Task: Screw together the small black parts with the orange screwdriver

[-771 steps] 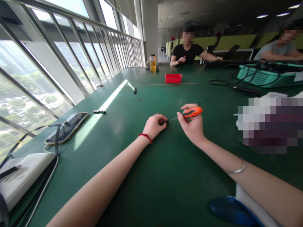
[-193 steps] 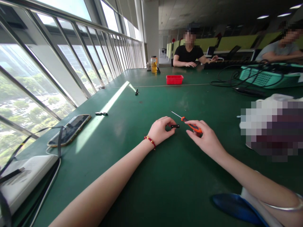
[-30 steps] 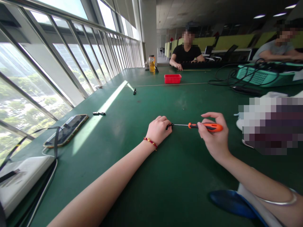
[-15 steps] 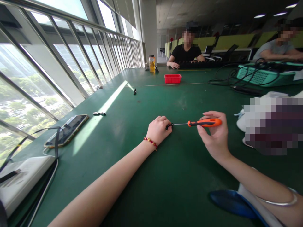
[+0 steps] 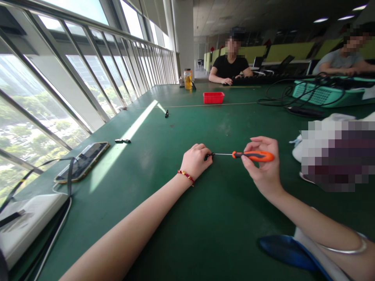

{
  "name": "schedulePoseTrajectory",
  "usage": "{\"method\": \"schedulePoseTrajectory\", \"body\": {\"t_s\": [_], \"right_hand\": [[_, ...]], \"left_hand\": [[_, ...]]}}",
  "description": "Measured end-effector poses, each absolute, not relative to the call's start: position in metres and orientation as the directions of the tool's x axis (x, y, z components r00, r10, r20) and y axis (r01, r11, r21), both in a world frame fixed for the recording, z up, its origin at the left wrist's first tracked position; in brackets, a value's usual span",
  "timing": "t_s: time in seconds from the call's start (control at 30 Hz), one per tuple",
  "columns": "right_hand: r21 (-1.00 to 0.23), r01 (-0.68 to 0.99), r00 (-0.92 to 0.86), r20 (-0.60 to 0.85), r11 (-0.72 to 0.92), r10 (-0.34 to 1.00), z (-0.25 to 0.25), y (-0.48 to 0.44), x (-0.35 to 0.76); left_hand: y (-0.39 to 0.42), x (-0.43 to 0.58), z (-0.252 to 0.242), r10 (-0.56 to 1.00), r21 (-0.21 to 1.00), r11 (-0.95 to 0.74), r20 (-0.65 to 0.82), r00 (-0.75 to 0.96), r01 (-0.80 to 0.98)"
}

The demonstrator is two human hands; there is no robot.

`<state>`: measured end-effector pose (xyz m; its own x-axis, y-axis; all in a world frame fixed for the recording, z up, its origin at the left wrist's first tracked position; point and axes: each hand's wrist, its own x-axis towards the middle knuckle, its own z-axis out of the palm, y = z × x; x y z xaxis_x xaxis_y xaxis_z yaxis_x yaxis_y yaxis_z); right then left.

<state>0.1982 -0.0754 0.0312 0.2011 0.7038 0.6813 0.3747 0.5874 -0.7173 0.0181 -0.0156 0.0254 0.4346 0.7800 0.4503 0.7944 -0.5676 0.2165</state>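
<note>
My left hand rests on the green table, its fingers closed on a small black part that they mostly cover. An orange and black screwdriver lies level in my right hand, held by the handle between thumb and fingers. Its thin shaft points left and the tip meets the black part; whether it sits in a screw I cannot tell. Further off lie two more small black pieces, one in the strip of sunlight and the other beyond it.
A phone and a white power strip with cables lie at the left. A red tray and a bottle stand further back. A teal basket with cables is at far right. A person sits opposite.
The screwdriver handle has turned about its length, with the fingers of my right hand shifted on it. My left hand stays in place. The person opposite has moved a hand.
</note>
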Motion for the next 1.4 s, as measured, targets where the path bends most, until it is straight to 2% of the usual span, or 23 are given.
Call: {"method": "schedulePoseTrajectory", "body": {"t_s": [0.17, 0.33, 0.4, 0.5, 0.63, 0.9, 1.1, 1.4], "right_hand": [[-0.784, 0.423, 0.17, 0.561, 0.454, 0.81, 0.033, -0.082, 0.196], [-0.724, 0.422, 0.134, 0.644, 0.545, 0.753, 0.034, -0.081, 0.198], [-0.732, 0.395, 0.075, 0.628, 0.555, 0.775, 0.034, -0.081, 0.2], [-0.723, 0.447, 0.013, 0.594, 0.527, 0.804, 0.033, -0.083, 0.2], [-0.673, 0.521, 0.078, 0.651, 0.525, 0.755, 0.033, -0.085, 0.198], [-0.739, 0.542, 0.086, 0.523, 0.4, 0.848, 0.028, -0.071, 0.199], [-0.654, 0.605, -0.067, 0.526, 0.454, 0.848, 0.023, -0.068, 0.2], [-0.628, 0.636, -0.142, 0.476, 0.448, 0.868, 0.021, -0.066, 0.201]], "left_hand": [[-0.016, 0.018, 0.027, 0.786, 0.224, -0.56, 0.448, 0.426, 0.797], [-0.017, 0.018, 0.028, 0.798, 0.241, -0.55, 0.434, 0.418, 0.8], [-0.017, 0.018, 0.028, 0.804, 0.25, -0.543, 0.431, 0.41, 0.802], [-0.016, 0.018, 0.027, 0.811, 0.255, -0.528, 0.436, 0.391, 0.81], [-0.015, 0.016, 0.025, 0.801, 0.228, -0.52, 0.465, 0.377, 0.823], [-0.015, 0.014, 0.025, 0.761, 0.218, -0.504, 0.57, 0.311, 0.836], [-0.029, 0.023, 0.03, 0.624, 0.102, -0.646, 0.641, 0.447, 0.756], [-0.034, 0.027, 0.033, 0.579, 0.121, -0.742, 0.611, 0.54, 0.659]]}}
